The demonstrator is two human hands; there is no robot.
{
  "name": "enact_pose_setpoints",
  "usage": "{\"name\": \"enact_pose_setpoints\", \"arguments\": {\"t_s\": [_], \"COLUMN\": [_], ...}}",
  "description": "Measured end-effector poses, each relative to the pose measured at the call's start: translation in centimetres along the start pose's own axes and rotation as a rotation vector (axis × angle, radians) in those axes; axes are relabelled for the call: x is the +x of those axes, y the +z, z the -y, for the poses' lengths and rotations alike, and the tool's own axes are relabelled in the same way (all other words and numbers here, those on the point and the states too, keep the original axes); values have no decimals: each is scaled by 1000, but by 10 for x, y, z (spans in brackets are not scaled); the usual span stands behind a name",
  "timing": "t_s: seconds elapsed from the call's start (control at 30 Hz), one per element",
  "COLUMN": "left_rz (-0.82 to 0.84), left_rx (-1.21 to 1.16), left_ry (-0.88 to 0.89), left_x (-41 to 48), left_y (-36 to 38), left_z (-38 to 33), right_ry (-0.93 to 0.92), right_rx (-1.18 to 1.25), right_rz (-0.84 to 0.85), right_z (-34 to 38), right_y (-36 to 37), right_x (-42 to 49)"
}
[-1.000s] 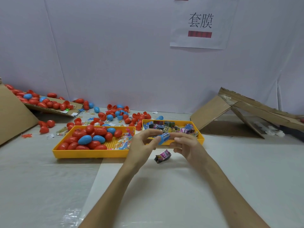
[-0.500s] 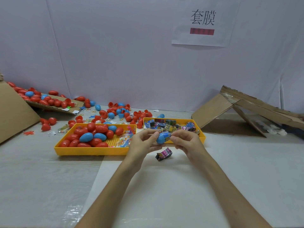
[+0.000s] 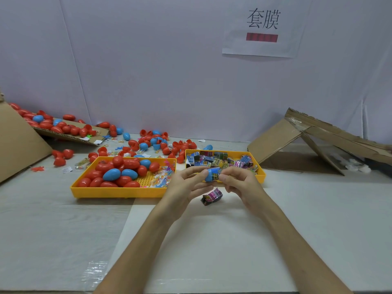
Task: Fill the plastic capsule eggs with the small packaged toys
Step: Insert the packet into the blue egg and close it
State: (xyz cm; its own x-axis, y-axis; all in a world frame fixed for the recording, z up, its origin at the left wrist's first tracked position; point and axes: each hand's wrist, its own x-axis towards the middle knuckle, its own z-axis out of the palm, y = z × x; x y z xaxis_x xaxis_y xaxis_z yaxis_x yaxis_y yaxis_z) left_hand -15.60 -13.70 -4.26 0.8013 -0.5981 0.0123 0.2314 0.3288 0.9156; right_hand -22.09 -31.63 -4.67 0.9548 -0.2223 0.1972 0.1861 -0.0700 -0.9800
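Blue capsule egg [image 3: 209, 175] is held clear of the table [image 3: 212, 240], just in front of the right tray. The left hand [image 3: 186, 184] pinches its left end with curled thumb and fingers. The right hand [image 3: 239, 183] pinches the right end, where printed packet [image 3: 216, 176] shows; whether this sits inside the egg cannot be told. Directly below the hands, one loose packaged toy [image 3: 212, 196] lies on the table. Beyond, left yellow tray [image 3: 116, 193] holds red and blue eggs [image 3: 118, 172] and clear-wrapped trinkets [image 3: 163, 177]. Right yellow tray [image 3: 262, 176] holds packaged toys [image 3: 214, 159]. Further back, loose eggs [image 3: 148, 143] lie scattered. Cardboard sheets [image 3: 275, 141] rest by the wall, which bears a paper sign [image 3: 263, 28].
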Motion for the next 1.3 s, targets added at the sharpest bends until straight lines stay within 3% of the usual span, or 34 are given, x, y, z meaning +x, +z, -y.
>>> {"name": "enact_pose_setpoints", "arguments": {"t_s": [0.17,0.4,1.3], "left_rz": [-14,-122,-168], "left_rx": [33,254,429], "left_ry": [40,134,235], "left_x": [1,3,5], "left_y": [-2,1,2], "left_z": [1,6,9], "right_ry": [19,21,28], "right_rx": [8,-42,29], "right_rz": [16,16,74], "right_z": [-1,-3,-10], "right_y": [1,1,-2], "right_x": [1,2,7]}}
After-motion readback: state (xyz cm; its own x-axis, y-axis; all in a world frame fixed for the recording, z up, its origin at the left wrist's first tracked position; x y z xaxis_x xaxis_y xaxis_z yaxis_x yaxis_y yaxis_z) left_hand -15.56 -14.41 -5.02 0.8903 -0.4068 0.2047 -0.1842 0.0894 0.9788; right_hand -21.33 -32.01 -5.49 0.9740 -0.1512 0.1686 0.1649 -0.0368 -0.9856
